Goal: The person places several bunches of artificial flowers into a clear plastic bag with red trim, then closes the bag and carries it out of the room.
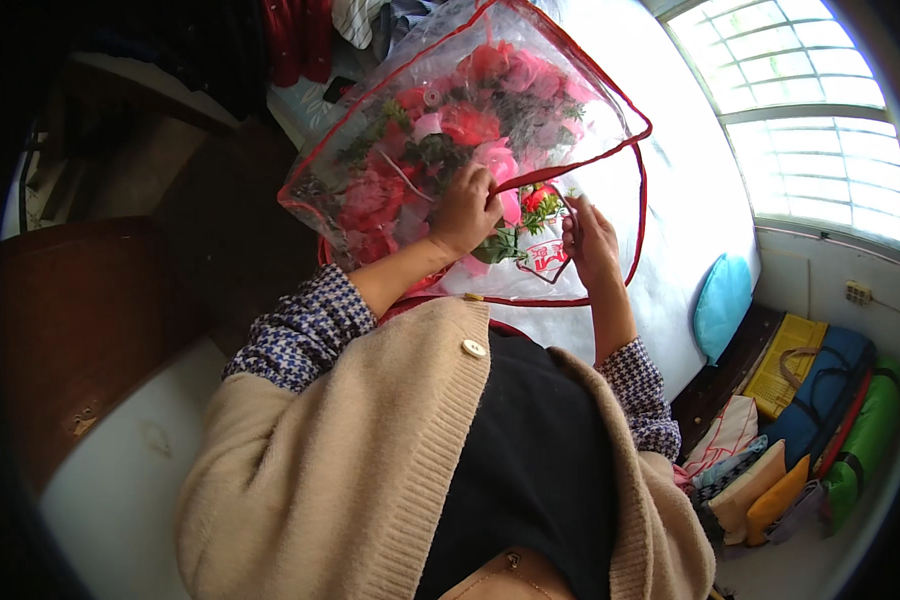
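Before me lies a clear plastic storage bag [390,90] with red piped edges. Red and pink artificial flowers [469,124] with green leaves fill it. My left hand [466,211] pinches the bag's red edge near its opening. In my right hand [591,238] is a thin, bent brown strip or wire [551,279], over the opening; its exact kind I cannot tell. Below it shows a white plastic with red printing [546,255]. A gold-coloured zip pull [473,297] sits on the lower red edge, close to my cardigan.
A white surface [682,217] runs under the bag towards a barred window [802,120]. At right are a light blue cushion [722,307], a yellow bag [784,364], a blue bag [821,390] and a green roll [862,442]. A brown chair or panel [82,322] stands at left.
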A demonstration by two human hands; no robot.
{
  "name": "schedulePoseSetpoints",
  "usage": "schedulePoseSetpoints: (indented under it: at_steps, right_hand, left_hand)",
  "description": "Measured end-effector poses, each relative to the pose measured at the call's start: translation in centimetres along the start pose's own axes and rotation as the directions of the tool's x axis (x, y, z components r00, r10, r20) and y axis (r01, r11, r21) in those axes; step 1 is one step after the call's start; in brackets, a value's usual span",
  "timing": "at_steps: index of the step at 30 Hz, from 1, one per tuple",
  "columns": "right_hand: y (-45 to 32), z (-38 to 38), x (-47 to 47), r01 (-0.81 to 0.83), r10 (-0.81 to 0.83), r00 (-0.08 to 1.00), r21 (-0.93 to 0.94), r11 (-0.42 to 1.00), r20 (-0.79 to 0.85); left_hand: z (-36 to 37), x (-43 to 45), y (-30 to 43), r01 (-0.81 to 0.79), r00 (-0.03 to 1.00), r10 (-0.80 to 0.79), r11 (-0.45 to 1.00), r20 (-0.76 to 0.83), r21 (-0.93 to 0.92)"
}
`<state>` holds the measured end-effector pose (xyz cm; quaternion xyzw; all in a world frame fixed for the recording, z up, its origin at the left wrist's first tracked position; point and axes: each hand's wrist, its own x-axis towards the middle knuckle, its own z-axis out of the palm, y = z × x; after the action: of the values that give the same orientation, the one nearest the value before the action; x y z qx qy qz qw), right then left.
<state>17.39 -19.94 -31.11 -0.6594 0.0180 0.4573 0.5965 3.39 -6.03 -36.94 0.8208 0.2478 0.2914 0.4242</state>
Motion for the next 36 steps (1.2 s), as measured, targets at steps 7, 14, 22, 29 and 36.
schedulePoseSetpoints:
  at_steps: [7,14,22,29,36]
  right_hand:
    - [-0.3,3.3,-1.1,0.158,-0.087,0.96,-0.259,0.953,0.266]
    - [-0.5,5.6,-1.0,0.464,-0.3,0.877,-0.498,0.732,0.376]
    - [-0.1,5.6,-0.1,0.489,-0.518,0.837,-0.667,0.562,0.177]
    - [-0.3,5.8,0.3,0.393,-0.459,0.882,-0.703,0.592,0.106]
    - [-1.1,6.3,-0.2,0.352,-0.386,0.915,-0.703,0.618,0.119]
  left_hand:
    - [-4.5,1.4,0.3,0.265,0.932,-0.359,0.764,-0.046,-0.589]
    - [-8.6,2.2,0.4,0.457,0.761,-0.601,0.225,0.246,-0.861]
    - [-8.8,1.3,1.8,0.458,0.805,-0.52,0.236,0.287,-0.857]
    - [-8.0,0.7,1.4,0.43,0.837,-0.515,0.412,0.185,-0.803]
    - [-8.2,0.0,3.7,0.412,0.886,-0.445,0.628,0.129,-0.66]
